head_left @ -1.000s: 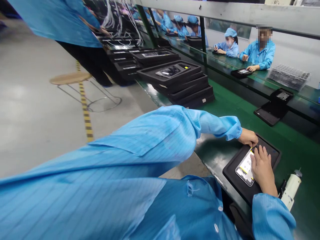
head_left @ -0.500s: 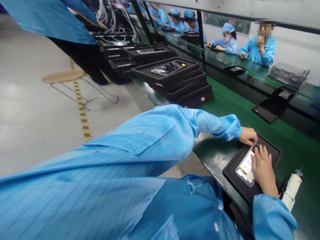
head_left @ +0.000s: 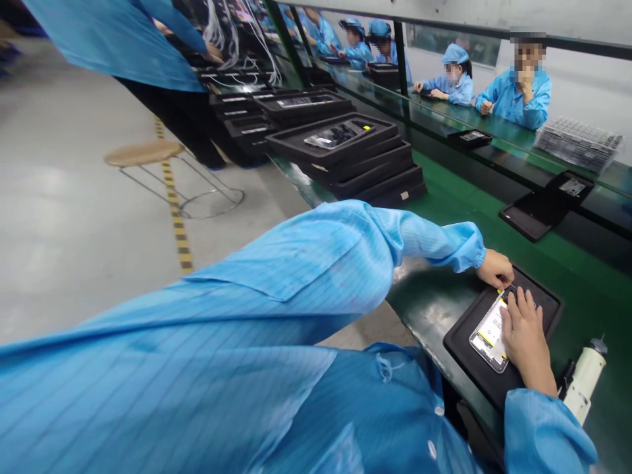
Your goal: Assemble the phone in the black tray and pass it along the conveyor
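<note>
The phone [head_left: 488,329] sat open-backed in a black tray [head_left: 461,336] on the near right of the counter [head_left: 434,217], so this looked mid-job. The right hand [head_left: 526,336] pressed flat on it; the left hand [head_left: 495,268] pinched at its far end, holding what I couldn't tell. Its long axis ran near-left to far-right. Further off, a tray stack [head_left: 360,164] waited.

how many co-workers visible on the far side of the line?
4, maybe more hidden. Nearest person sits top right, hand raised to the face; a second just left of them; two more farther back along the green bench, behind a post.
</note>
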### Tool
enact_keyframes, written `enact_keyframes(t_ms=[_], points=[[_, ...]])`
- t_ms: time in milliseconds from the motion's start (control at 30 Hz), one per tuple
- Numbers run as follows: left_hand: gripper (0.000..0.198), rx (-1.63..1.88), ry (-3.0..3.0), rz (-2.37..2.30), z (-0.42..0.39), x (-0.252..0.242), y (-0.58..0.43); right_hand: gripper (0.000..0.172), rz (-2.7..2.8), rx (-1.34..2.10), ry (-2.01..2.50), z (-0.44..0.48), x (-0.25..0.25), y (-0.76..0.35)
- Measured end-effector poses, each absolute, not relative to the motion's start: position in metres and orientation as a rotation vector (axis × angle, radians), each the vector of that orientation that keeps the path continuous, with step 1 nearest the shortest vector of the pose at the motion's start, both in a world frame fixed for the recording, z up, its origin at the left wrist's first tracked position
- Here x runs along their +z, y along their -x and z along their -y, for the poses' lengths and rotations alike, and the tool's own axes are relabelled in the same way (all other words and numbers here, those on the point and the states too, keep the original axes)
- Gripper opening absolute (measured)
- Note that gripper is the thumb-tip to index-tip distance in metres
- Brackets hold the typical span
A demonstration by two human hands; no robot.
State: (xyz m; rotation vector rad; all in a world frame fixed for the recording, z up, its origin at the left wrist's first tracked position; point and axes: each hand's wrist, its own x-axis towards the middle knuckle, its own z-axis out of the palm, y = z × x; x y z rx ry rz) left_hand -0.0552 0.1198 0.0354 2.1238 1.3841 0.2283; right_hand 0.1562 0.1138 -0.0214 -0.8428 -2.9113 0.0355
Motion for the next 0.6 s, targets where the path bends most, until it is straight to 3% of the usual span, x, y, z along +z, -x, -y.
enact_keyframes(t_ms=[267,600], points=[[0.005,0.269,-1.933,-1.450,-0.123,0.024,0.058,0.053,2.898,0.047,0.825,-0.114,-0.023,-0.157],[0.007,0.286,-1.967,-1.505,-0.124,0.016,0.053,0.052,2.880,0.065,0.819,-0.114,-0.024,-0.157]])
